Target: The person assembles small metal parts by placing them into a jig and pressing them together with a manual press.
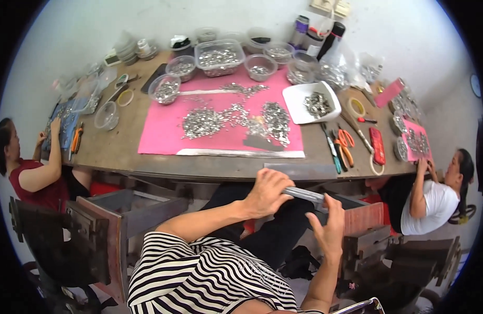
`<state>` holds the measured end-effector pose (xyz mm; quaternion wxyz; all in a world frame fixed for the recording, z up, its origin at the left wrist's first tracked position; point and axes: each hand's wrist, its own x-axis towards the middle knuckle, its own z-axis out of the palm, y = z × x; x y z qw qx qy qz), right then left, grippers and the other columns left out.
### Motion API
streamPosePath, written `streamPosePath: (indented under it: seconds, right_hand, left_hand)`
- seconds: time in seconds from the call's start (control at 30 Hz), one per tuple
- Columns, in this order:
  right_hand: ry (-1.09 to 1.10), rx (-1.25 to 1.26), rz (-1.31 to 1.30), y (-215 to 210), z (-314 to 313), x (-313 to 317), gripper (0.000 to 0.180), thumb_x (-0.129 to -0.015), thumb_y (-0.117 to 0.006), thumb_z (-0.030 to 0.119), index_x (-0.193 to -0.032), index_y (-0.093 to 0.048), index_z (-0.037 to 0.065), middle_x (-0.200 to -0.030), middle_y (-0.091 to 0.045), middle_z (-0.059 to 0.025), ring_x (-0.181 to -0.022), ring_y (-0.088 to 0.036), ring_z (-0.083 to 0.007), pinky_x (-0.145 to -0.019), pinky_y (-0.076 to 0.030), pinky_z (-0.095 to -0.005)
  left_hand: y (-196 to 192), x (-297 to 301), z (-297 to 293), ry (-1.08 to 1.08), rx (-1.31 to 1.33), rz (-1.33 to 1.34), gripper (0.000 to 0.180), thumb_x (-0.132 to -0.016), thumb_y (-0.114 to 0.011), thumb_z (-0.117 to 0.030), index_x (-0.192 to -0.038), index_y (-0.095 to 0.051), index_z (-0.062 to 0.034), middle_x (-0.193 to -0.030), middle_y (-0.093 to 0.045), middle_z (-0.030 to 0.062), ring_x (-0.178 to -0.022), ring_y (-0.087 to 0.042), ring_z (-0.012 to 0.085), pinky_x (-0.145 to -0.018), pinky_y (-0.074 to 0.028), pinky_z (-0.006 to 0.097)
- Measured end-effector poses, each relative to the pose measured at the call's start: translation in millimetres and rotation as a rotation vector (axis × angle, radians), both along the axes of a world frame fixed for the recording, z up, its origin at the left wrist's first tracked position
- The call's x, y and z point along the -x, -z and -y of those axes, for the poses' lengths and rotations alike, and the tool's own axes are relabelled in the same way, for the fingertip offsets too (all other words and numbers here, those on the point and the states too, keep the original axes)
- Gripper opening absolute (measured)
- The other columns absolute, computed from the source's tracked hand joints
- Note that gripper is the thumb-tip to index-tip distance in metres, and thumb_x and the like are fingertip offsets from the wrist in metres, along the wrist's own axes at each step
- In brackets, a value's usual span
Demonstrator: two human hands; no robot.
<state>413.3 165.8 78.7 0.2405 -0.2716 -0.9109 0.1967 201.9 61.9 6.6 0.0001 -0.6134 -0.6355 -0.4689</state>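
Clothing worn by the person
A black-and-white striped short-sleeved top (pixel 210 275) is worn with dark trousers (pixel 275 230); forearms are left bare.

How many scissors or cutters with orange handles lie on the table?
2: orange-handled scissors lie right of the pink mat, beside the red case; an orange-handled cutter lies at the table's left end. Others may be hidden.

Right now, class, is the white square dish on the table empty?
No, the white dish holds a small heap of shiny metal pieces and sits beside the pink mat.
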Motion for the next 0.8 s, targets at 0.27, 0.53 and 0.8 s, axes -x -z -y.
streamPosePath:
  seconds: [0.27, 0.53, 0.8]
  right_hand:
    - [-0.236, -0.071, -0.128, 61, 18, 134, 0.034, -0.086, -0.062, -0.008, -0.120, -0.062, -0.004, -0.103, -0.066, -0.0181, -0.095, -0.063, -0.0369, -0.087, -0.048, -0.0443]
    - [-0.294, -0.133, -0.106, 74, 6, 185, 0.041, -0.083, -0.071, 0.000, -0.123, -0.063, -0.001, -0.123, -0.063, -0.0173, -0.113, -0.060, -0.0357, -0.096, -0.046, -0.0438]
    - [-0.244, -0.110, -0.179, 101, 9, 194, 0.059, -0.073, -0.087, 0.014, -0.126, -0.063, 0.003, -0.126, -0.061, -0.0158, -0.117, -0.056, -0.0370, -0.100, -0.043, -0.0460]
  left_hand:
    - [28, 87, 84, -0.276, 0.085, -0.007, 0.033, -0.084, -0.077, -0.020, -0.113, -0.065, -0.0071, -0.109, -0.060, 0.0089, -0.105, -0.056, 0.0276, -0.097, -0.034, 0.045]
    - [28, 136, 77, -0.270, 0.076, 0.040, 0.030, -0.085, -0.076, -0.013, -0.113, -0.069, -0.0034, -0.102, -0.059, 0.0087, -0.096, -0.055, 0.0267, -0.085, -0.039, 0.041]
    - [18, 127, 72, -0.355, 0.048, -0.083, 0.031, -0.084, -0.076, -0.012, -0.115, -0.072, -0.0106, -0.103, -0.061, 0.0055, -0.098, -0.056, 0.0253, -0.090, -0.039, 0.044]
